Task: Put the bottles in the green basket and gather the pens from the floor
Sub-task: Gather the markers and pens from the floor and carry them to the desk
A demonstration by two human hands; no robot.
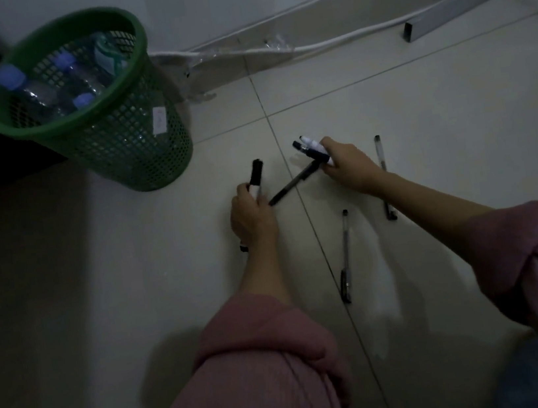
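Bottles (38,94) in green basket (136,153). My left hand (250,218) fingers pinch one marker (18,209); right hand (347,167) bunches markers (313,149), freeing neither. Three pens (345,255) on floor (420,113).

The green basket (120,138), a round mesh bin with a solid rim, stands upright on the floor. Inside it lie clear plastic bottles (41,94) with pale blue caps, at least three caps showing. Right of the basket, a black-capped marker (18,208) is gripped upright in the left hand (250,218). A bundle of markers (312,150) sits in the right hand (347,165), with a dark pen (287,187) slanting below it. Farther from the basket, two clear pens (345,255) (384,177) lie flat on the floor.
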